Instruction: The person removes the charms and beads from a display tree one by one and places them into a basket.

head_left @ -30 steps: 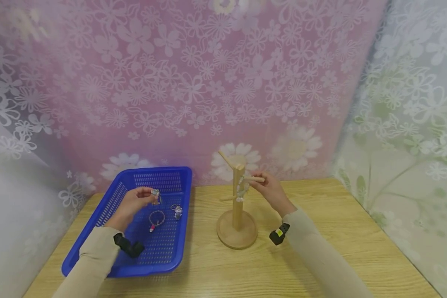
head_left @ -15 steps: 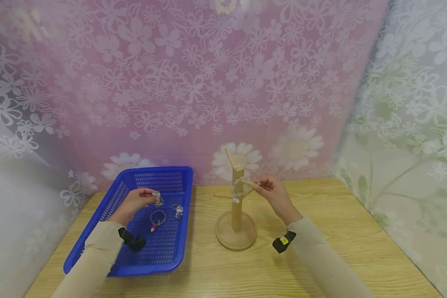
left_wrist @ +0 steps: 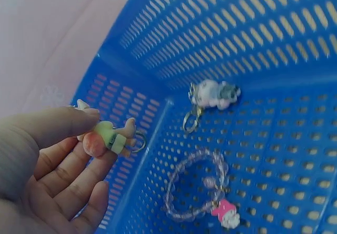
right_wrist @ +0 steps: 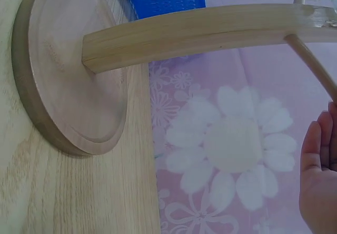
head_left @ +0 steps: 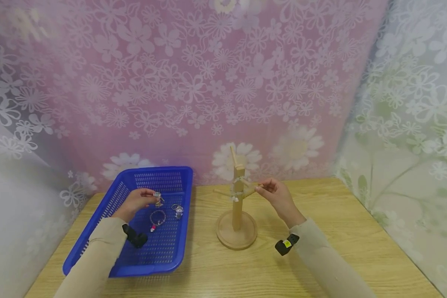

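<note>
Above the blue basket (head_left: pixel 164 271), my left hand (head_left: pixel 135 203) pinches a small figure keychain (head_left: pixel 157 198); the left wrist view shows its green and pink figure (left_wrist: pixel 108 138) between thumb and fingers, a metal ring hanging from it. My right hand (head_left: pixel 278 196) holds the end of a peg (head_left: pixel 255 190) on the wooden stand (head_left: pixel 237 219). A beaded bracelet (head_left: pixel 235 198) with pale charms hangs at the stand's post. In the right wrist view, my right hand (right_wrist: pixel 318 176) touches the tip of a peg (right_wrist: pixel 313 65).
Inside the basket lie a beaded bracelet (left_wrist: pixel 172 184) with a pink charm (left_wrist: pixel 226 213) and another figure keychain (left_wrist: pixel 213 95). The stand's round base (head_left: pixel 236 236) rests on the wooden table (head_left: pixel 320 231), right of the basket. A floral cloth (head_left: pixel 216 82) hangs behind.
The stand's pegs have turned about the post, the upper one swinging from the right toward the front. My right hand has shifted slightly right and down, now at a different peg. My left hand has barely moved.
</note>
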Tool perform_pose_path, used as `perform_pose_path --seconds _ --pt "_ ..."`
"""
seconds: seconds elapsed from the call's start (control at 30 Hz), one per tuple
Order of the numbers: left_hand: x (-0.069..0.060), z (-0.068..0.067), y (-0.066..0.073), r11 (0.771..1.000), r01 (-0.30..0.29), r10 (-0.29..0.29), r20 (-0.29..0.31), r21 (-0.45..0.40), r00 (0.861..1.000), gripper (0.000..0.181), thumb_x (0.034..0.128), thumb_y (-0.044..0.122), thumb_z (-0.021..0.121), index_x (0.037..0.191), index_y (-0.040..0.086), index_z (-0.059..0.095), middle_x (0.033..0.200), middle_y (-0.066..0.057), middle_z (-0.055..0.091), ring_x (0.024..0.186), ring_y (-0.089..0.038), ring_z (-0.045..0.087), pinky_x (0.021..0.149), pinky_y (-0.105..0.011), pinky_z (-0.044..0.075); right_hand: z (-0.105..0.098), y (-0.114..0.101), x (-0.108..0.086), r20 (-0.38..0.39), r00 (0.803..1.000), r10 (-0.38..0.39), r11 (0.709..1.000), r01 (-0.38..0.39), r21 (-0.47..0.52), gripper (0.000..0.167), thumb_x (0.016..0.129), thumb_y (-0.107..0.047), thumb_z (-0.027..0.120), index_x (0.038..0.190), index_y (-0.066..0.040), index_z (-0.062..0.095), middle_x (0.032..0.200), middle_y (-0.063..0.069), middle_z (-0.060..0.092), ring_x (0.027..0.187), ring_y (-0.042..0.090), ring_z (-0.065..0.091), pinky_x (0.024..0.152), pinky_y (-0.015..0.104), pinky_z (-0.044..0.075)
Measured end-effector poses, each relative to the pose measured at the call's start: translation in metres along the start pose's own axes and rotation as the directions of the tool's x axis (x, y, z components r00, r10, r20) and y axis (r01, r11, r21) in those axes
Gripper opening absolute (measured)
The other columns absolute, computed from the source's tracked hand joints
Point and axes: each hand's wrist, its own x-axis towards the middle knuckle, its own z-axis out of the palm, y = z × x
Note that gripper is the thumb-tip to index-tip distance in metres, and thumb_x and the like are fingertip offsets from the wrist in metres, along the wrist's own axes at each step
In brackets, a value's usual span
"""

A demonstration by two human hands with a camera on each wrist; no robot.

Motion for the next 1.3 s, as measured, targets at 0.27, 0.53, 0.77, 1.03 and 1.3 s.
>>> perform_pose_path --seconds 0.27,0.53,0.77,1.03,1.3 --pt "0.005 -0.003 -0.010 0.999 -0.016 0.017 -0.008 0.052 1.000 0.030 0.0873 0.014 0.066 0.107 -0.006 0.056 0.094 -0.007 0.064 0.090 -0.020 0.058 0.087 -0.049 0.044 -0.002 -0.001 -0.003 -0.028 1.000 -0.008 0.999 0.007 -0.041 0.024 0.087 -0.014 0.069 0.096 0.004 0.056 0.089 0.000 0.058 0.079 0.009 0.057 0.075 0.021 0.051" --pt "0.004 -0.004 -0.011 0.996 -0.047 0.047 0.001 0.076 0.999 0.029 0.0866 0.009 0.064 0.107 -0.009 0.056 0.093 -0.009 0.065 0.087 -0.021 0.058 0.084 -0.050 0.044 -0.002 0.001 -0.004 -0.047 0.997 -0.055 0.997 0.052 -0.053 0.020 0.086 -0.012 0.069 0.093 0.004 0.057 0.086 -0.001 0.059 0.075 0.008 0.057 0.073 0.022 0.051" --pt "0.003 -0.009 -0.005 0.997 -0.042 0.040 0.029 0.072 0.999 0.037 0.0902 0.015 0.062 0.117 -0.009 0.054 0.104 -0.012 0.066 0.099 -0.028 0.059 0.090 -0.052 0.044 -0.002 0.002 -0.005 -0.039 0.996 -0.084 0.995 0.082 -0.053 0.024 0.087 -0.016 0.069 0.094 0.003 0.058 0.087 -0.001 0.060 0.075 0.008 0.057 0.072 0.023 0.051" --pt "-0.001 -0.010 0.027 0.999 -0.046 0.046 0.023 -0.001 0.999 0.048 0.0881 0.026 0.067 0.123 -0.004 0.053 0.109 -0.006 0.065 0.103 -0.021 0.059 0.096 -0.050 0.042 0.003 0.000 -0.006 -0.059 0.993 -0.097 0.993 0.094 -0.066 0.024 0.086 -0.011 0.070 0.093 0.007 0.056 0.085 0.000 0.059 0.076 0.008 0.057 0.072 0.022 0.051" --pt "-0.014 -0.002 0.062 0.991 -0.133 0.132 0.050 0.005 0.990 0.045 0.0870 0.028 0.069 0.120 -0.001 0.057 0.113 -0.008 0.064 0.101 -0.018 0.060 0.091 -0.041 0.046 0.008 -0.007 -0.009 -0.066 0.995 -0.069 0.996 0.066 -0.053 0.019 0.086 -0.004 0.067 0.091 0.009 0.054 0.083 -0.002 0.059 0.075 0.006 0.057 0.072 0.019 0.050"
